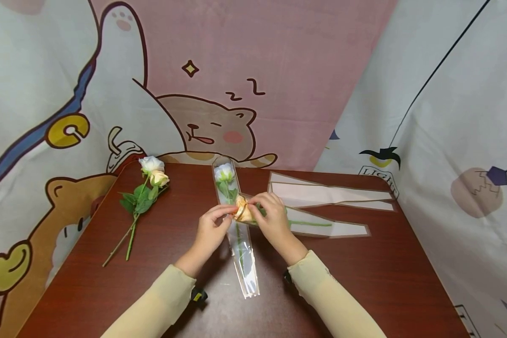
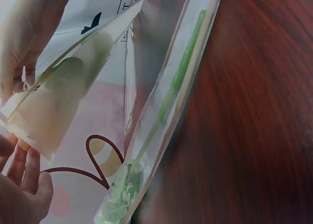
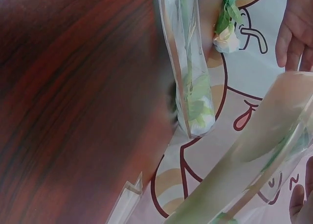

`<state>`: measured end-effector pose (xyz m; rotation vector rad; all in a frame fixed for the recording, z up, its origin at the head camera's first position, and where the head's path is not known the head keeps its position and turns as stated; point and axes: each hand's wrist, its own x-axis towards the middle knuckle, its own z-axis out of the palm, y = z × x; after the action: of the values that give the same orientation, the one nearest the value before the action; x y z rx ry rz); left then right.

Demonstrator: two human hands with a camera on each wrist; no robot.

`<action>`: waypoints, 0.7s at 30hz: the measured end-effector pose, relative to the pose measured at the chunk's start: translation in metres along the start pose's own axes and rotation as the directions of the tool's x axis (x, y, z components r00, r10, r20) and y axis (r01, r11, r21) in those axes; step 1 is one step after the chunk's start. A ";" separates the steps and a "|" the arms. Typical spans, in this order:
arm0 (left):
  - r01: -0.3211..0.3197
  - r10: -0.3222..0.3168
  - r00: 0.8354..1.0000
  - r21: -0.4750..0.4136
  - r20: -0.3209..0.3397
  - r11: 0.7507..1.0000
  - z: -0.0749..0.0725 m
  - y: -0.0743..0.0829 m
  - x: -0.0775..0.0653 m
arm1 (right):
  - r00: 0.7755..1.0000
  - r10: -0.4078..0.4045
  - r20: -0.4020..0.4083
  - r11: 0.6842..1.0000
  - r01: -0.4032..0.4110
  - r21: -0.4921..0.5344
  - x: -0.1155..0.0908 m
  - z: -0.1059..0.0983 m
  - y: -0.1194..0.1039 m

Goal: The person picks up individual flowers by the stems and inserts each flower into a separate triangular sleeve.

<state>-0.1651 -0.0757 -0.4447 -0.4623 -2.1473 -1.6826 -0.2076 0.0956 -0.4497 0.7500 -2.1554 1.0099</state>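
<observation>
At the left of the head view, two loose roses [image 1: 152, 172], one white and one peach, lie side by side on the bench [image 1: 363, 281] with stems toward the lower left, probably set apart as stock. At centre, a sleeved white rose [image 1: 225, 174] lies lengthwise, bloom toward the backdrop and the sleeve's narrow end toward the person; it looks finished. The left hand [image 1: 211, 230] pinches the wide mouth of a second clear sleeve [image 1: 321, 224] between thumb and fingertips, beside the peach rose head [image 1: 242, 212]. The right hand [image 1: 274, 217] pinches the opposite edge of that mouth, fingers curled over it. Held from both sides, the opening likely stays spread around the bloom; its stem runs right inside the sleeve. At the upper right, empty sleeves [image 1: 329, 193] lie flat, within reach. The bench is dark red-brown wood grain. Cartoon-printed fabric backdrops [image 1: 219, 126] enclose it on three sides.
</observation>
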 end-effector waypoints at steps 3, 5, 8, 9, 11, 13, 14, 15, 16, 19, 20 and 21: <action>-0.002 0.002 1.000 0.018 0.017 1.000 -0.001 0.007 0.000 | 1.000 -0.003 -0.003 1.000 0.003 0.000 0.000 0.000 0.000; 0.002 -0.003 0.999 0.035 0.035 0.999 0.001 0.008 0.000 | 1.000 -0.009 -0.001 1.000 0.009 -0.003 -0.001 0.000 0.000; 0.019 -0.022 0.998 0.051 0.055 0.999 0.003 0.010 0.000 | 1.000 -0.015 0.006 1.000 0.015 -0.010 -0.001 0.001 0.000; 0.028 -0.032 0.998 0.055 0.058 0.998 0.004 0.010 0.000 | 1.000 -0.014 0.008 1.000 0.014 -0.010 -0.001 0.001 0.000; 0.041 -0.045 0.997 0.065 0.063 0.997 0.004 0.011 -0.001 | 1.000 -0.013 0.011 1.000 0.013 -0.012 -0.001 0.001 0.000; 0.048 -0.052 0.997 0.069 0.059 0.996 0.004 0.011 -0.001 | 1.000 -0.013 0.010 1.000 0.013 -0.013 -0.001 0.001 0.000; 0.048 -0.052 0.997 0.070 0.059 0.996 0.003 0.010 -0.001 | 1.000 -0.013 0.010 1.000 0.013 -0.012 -0.001 0.000 0.001; 0.047 -0.051 0.997 0.064 0.058 0.997 0.003 0.009 -0.002 | 1.000 -0.014 0.009 1.000 0.014 -0.013 0.000 0.000 0.001; 0.045 -0.048 0.997 0.057 0.054 0.997 0.003 0.007 -0.002 | 1.000 -0.014 0.010 1.000 0.014 -0.014 0.000 0.000 0.001; 0.051 -0.051 0.998 0.026 0.021 0.998 0.002 -0.001 -0.003 | 1.000 -0.013 0.013 1.000 0.013 -0.019 0.000 0.000 0.001; 0.061 -0.061 0.998 0.024 -0.001 0.998 0.002 -0.006 -0.004 | 1.000 -0.011 0.015 1.000 0.011 -0.022 -0.001 0.000 0.001; 0.080 -0.079 0.996 0.021 -0.028 0.997 0.002 -0.011 -0.005 | 1.000 -0.009 0.017 1.000 0.009 -0.027 -0.001 0.001 0.002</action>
<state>-0.1662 -0.0766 -0.4564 -0.3501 -2.1890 -1.6953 -0.2084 0.0961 -0.4514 0.7575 -2.1736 0.9715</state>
